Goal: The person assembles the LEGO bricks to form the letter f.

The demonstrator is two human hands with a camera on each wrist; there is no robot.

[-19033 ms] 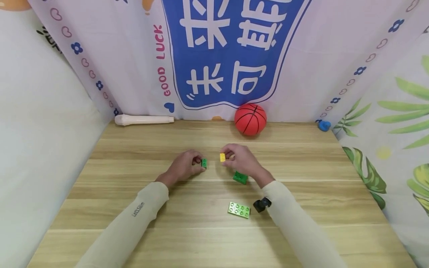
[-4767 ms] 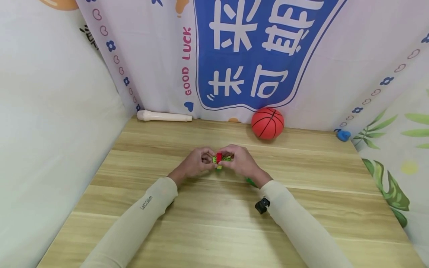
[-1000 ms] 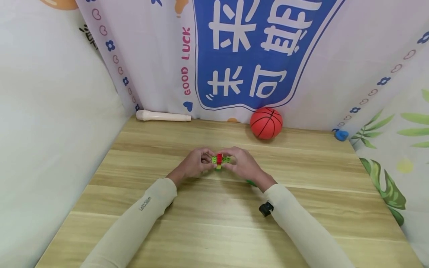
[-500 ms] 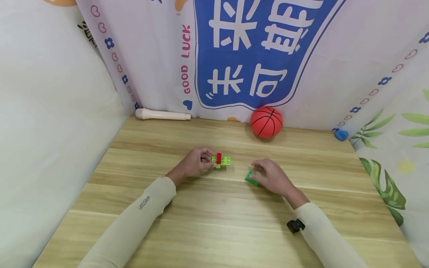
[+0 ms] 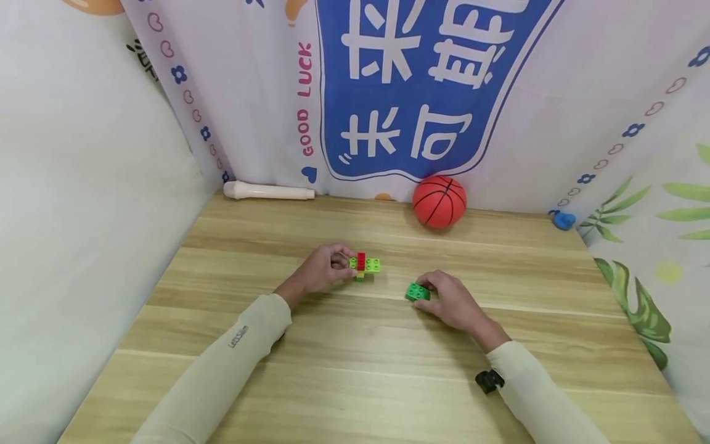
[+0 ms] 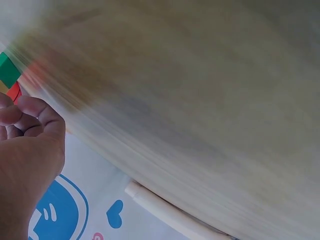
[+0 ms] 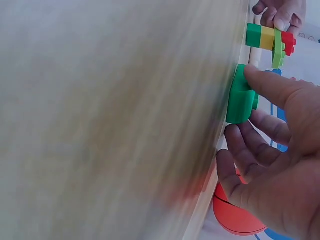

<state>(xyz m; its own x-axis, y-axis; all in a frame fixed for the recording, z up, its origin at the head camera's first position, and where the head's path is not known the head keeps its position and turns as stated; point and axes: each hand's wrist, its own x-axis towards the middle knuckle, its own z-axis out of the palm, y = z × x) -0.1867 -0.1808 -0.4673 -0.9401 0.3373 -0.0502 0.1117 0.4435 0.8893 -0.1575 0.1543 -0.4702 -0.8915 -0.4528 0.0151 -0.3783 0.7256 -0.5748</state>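
Note:
My left hand [image 5: 328,269] pinches a small stack of toy building bricks at the table's middle. From the bottom it runs green [image 7: 253,34], yellow [image 7: 267,38], a wide light green brick [image 5: 372,265] and a red brick [image 5: 361,261] on top. The light green one juts out to the right. To the right of the stack, my right hand [image 5: 449,300] grips a dark green brick [image 5: 416,291], thumb on one side and a finger on the other. In the right wrist view this brick sits at the tabletop, rounded on one side, studs away from the table.
A red toy basketball [image 5: 440,202] stands at the back edge of the wooden table [image 5: 344,382]. A white toy microphone [image 5: 269,190] lies at the back left, and a small blue object [image 5: 564,221] sits in the far right corner. Printed cloth [image 5: 255,123] hangs behind.
Earlier the hands held separate green and yellow bricks; these are now stacked with light green and red. In the last second my right hand left the stack, moved right and took the dark green brick.

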